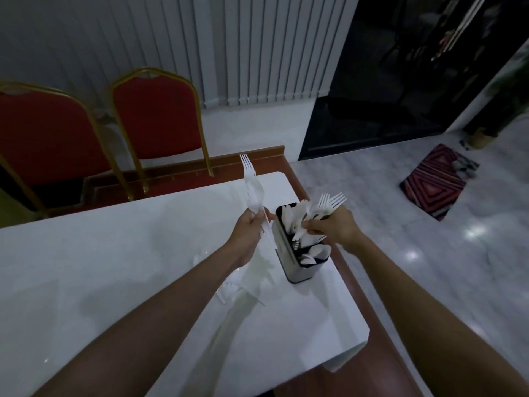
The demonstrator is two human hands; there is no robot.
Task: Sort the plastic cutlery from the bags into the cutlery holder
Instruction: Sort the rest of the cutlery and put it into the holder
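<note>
A metal cutlery holder with a black inner rim stands near the table's right edge, holding several white plastic utensils. My left hand grips a bundle of white cutlery upright, a fork on top, just left of the holder. My right hand is over the holder's far compartment, shut on white forks with tines pointing up and away. Clear plastic bags with loose white cutlery lie on the white table below my left wrist.
The white tabletop sits on a brown wooden table whose edge runs along the right. Two red chairs with gold frames stand behind the table. A patterned red mat lies on the shiny floor at right.
</note>
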